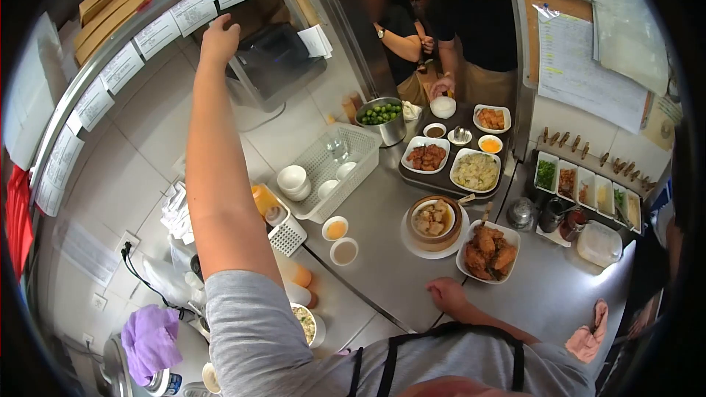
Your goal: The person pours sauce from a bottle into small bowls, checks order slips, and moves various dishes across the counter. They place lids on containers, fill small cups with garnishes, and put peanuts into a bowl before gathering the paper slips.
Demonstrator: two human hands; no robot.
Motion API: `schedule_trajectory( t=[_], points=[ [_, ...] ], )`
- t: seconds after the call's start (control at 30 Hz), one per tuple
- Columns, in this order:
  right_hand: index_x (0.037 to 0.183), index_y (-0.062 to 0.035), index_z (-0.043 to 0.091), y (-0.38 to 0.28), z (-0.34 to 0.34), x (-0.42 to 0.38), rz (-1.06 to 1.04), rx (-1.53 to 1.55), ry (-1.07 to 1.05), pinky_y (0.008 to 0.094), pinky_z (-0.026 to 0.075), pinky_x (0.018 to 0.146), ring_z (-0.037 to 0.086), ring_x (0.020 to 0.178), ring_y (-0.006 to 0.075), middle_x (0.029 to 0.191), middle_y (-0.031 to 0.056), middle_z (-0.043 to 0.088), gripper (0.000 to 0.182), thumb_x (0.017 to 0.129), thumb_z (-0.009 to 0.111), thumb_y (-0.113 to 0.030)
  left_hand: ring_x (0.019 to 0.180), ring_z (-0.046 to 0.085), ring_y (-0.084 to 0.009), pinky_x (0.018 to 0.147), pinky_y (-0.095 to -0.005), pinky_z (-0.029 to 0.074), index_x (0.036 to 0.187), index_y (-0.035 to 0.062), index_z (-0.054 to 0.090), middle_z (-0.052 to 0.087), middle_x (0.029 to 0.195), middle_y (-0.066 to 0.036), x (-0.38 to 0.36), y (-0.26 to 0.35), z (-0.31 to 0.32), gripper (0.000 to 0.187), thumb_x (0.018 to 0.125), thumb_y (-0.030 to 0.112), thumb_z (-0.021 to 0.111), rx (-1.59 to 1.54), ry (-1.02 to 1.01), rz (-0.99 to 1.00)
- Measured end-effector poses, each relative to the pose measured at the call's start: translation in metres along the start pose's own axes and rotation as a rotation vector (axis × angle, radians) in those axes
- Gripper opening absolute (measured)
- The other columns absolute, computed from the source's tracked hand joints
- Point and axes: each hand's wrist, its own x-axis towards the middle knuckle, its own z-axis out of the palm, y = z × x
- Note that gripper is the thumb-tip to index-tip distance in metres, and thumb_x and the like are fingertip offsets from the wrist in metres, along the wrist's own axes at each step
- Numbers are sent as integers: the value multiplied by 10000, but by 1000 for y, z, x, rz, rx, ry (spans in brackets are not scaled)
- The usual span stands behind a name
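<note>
My left hand [219,43] is raised high at the upper left, fingers stretched out and apart, nothing in them. Its fingertips are right at the lower edge of a printed order slip [193,11] on the metal rail [140,29]. Beside that hand is a dark printer [278,62]. On the steel counter, my right hand [447,296] rests in a loose fist with nothing showing in it. Close by stand a square bowl of fried chicken [488,251] and a bamboo steamer [457,224] holding a bowl of meat pieces [432,218].
A dark tray [461,121] with several filled dishes sits at the pass, where two people stand beyond. Left of it are a pot of limes [397,132] and a plastic basket [312,206] with bowls. Garnish containers [587,185] line the right; a pink cloth [588,334] lies nearby.
</note>
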Motion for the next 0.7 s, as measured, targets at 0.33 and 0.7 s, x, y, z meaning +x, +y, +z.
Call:
schedule_trajectory(
  t=[0.33,0.7],
  points=[
    [778,-83,592,0,-5,2,35,-12,-42,358,441,682,542,752,278,775,99,586,124,705,491,-86,886,476,-171,716,-302,428,1193,78,385,451,1113,-68,-6,44,0,450,789,247,487,-482,-85,-237],
    [728,-76,595,1,-2,2,-6,43,20,363,443,648,547,704,287,723,111,582,122,684,484,-50,878,467,-173,701,-300,433,1225,43,316,398,1142,-79,-2,39,13,472,813,211,475,-764,-48,-242]
  ],
)
